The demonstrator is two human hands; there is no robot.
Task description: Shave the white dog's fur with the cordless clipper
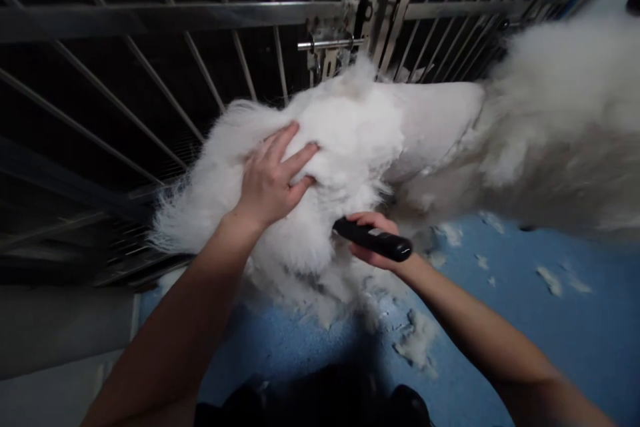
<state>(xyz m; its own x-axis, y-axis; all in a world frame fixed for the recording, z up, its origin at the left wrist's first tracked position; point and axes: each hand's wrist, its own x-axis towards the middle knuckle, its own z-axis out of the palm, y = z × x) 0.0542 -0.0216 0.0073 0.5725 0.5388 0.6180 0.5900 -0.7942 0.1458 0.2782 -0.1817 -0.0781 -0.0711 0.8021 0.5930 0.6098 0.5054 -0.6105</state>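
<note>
A white fluffy dog [500, 147] stands on a blue table [575, 340], its rear end toward the left. Part of its back is shaved short; the hindquarters and tail stay long-furred. My left hand [273, 177] lies on the thick fur of the rump, fingers spread and pressing in. My right hand [373, 240] is closed round a black electric clipper [373, 239], held low against the fur at the dog's hind leg. The clipper's blade end is hidden in the fur.
Tufts of cut white fur [415, 340] lie scattered on the blue surface. Metal cage bars [150, 47] with a sliding latch [327, 45] stand right behind the dog. A dark shape sits at the bottom edge, near my body.
</note>
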